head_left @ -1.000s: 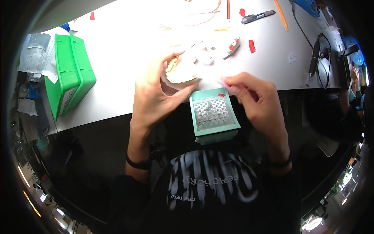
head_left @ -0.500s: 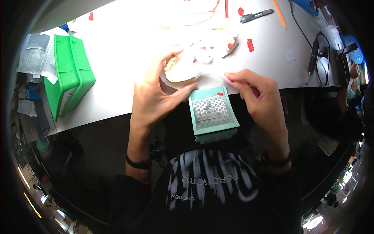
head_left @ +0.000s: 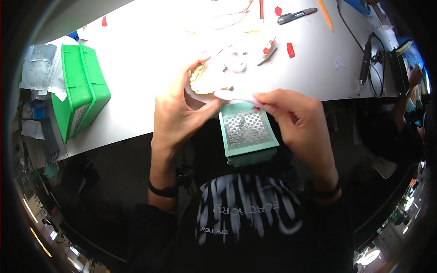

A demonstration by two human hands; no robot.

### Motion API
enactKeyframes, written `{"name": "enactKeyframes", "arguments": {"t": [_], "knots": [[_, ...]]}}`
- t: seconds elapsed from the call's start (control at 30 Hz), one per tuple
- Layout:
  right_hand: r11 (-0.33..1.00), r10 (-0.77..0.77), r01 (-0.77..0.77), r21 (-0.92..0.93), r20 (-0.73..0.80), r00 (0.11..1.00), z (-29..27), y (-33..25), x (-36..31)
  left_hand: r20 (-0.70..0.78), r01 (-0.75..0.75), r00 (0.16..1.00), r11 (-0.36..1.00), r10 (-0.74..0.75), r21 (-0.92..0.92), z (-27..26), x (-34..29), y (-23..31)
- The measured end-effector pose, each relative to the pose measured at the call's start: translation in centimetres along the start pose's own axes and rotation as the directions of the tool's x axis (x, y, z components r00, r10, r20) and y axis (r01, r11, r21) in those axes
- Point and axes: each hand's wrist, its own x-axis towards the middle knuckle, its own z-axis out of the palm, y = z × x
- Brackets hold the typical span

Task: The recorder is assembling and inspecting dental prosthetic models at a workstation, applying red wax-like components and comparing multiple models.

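Observation:
My left hand (head_left: 175, 107) curves round a pale dental cast (head_left: 196, 83) with a yellowish row of teeth, thumb on its near side and fingers on its far side. Pinched in my right hand (head_left: 300, 113) is a slim whitish-pink tool (head_left: 237, 96); its rounded, flattened tip meets or nearly meets the cast's near edge beside my left thumb. Glare washes out much of the cast. Below both hands, at the table's near edge, sits a mint-green tray (head_left: 252, 154) with a perforated metal plate and a red scrap at its far end.
A white cast piece with red spots (head_left: 267, 47) lies beyond my right hand, near a red strip (head_left: 291, 50). Farther back are a grey pen (head_left: 297, 16) and an orange pencil (head_left: 326, 16). Green bins (head_left: 86, 86) stand left; a corded black handpiece (head_left: 365, 63) lies right.
My right hand has shifted slightly left, bringing the tool's tip to the cast's near edge. My left hand keeps its hold on the cast.

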Motion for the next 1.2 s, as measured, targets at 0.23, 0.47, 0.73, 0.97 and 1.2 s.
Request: {"name": "enactKeyframes", "arguments": {"t": [0.23,0.47,0.73,0.97,1.2], "knots": [[0.998,0.044,-0.042,0.054,-0.029,0.999,0.3,0.0,-0.2,0.002,-0.009,1.0,0.999,0.009,0.053,0.0,0.0,0.0],[0.993,-0.067,0.067,-0.096,-0.001,0.998,0.1,-0.7,-0.7,0.003,-0.053,0.999,0.998,0.053,0.045,0.2,0.0,-0.3],[0.998,-0.041,0.042,-0.041,0.029,0.999,-0.3,-0.3,0.1,-0.023,-0.05,0.998,0.996,0.052,0.078,-0.1,-0.1,-0.3],[0.996,0.081,-0.082,0.045,0.035,0.996,-0.4,0.1,0.6,-0.007,-0.124,0.992,0.987,0.126,0.104,0.1,0.2,-0.7],[0.956,0.104,-0.224,-0.19,-0.495,0.863,-7.9,3.1,2.6,-0.008,-0.158,0.987,0.973,0.162,0.17,0.0,0.3,0.3]]}}
